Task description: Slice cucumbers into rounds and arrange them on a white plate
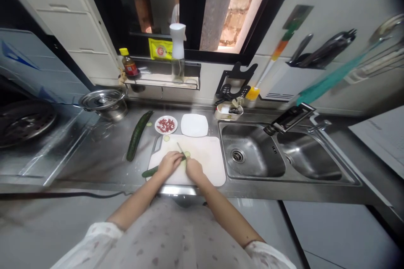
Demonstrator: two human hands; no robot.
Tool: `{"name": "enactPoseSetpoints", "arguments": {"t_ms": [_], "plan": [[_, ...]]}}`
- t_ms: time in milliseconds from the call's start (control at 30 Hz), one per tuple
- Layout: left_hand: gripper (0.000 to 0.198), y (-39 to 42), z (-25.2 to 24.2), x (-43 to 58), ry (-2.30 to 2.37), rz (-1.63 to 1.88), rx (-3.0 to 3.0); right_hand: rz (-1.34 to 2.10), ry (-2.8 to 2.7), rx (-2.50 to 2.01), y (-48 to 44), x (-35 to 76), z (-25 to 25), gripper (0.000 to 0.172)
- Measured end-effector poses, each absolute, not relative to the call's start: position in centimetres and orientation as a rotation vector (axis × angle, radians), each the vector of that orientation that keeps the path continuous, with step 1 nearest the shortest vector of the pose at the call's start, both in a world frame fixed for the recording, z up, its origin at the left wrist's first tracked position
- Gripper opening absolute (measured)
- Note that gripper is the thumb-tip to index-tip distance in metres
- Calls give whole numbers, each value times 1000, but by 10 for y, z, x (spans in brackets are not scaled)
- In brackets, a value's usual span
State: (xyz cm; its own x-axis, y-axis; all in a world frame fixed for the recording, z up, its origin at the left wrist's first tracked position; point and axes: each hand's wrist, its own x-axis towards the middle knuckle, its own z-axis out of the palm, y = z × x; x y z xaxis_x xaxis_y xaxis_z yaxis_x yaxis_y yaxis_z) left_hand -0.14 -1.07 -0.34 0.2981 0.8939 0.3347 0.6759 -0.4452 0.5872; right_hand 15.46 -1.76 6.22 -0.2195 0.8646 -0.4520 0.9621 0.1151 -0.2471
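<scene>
My left hand (pixel 170 163) is closed over a cut cucumber (pixel 149 172) that lies on the white cutting board (pixel 211 157). The cucumber's uncut end sticks out to the left, past my wrist. In my right hand (pixel 195 170) is a small knife (pixel 180 148), its blade pointing up and left beside my left fingertips. A pale cucumber slice (pixel 187 154) rests by the blade. Another slice (pixel 166 138) is near the board's grey handle. Most of the knife's handle is hidden inside my right hand.
A whole cucumber (pixel 138 136) lies left of the board. Behind stand a plate of chopped red pieces (pixel 166 125) and a white square plate (pixel 194 125). A lidded pot (pixel 105 103) is at the left, the double sink (pixel 252 170) at the right.
</scene>
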Motion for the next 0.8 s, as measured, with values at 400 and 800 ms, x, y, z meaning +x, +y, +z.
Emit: {"name": "enactPoseSetpoints", "arguments": {"t_ms": [400, 800], "plan": [[21, -12, -6, -1, 1409, 925, 2233, -719, 2123, 1825, -49, 174, 60, 34], [22, -13, -2, 0, 1442, 877, 2213, -725, 2196, 1850, -22, 156, 59, 36]]}}
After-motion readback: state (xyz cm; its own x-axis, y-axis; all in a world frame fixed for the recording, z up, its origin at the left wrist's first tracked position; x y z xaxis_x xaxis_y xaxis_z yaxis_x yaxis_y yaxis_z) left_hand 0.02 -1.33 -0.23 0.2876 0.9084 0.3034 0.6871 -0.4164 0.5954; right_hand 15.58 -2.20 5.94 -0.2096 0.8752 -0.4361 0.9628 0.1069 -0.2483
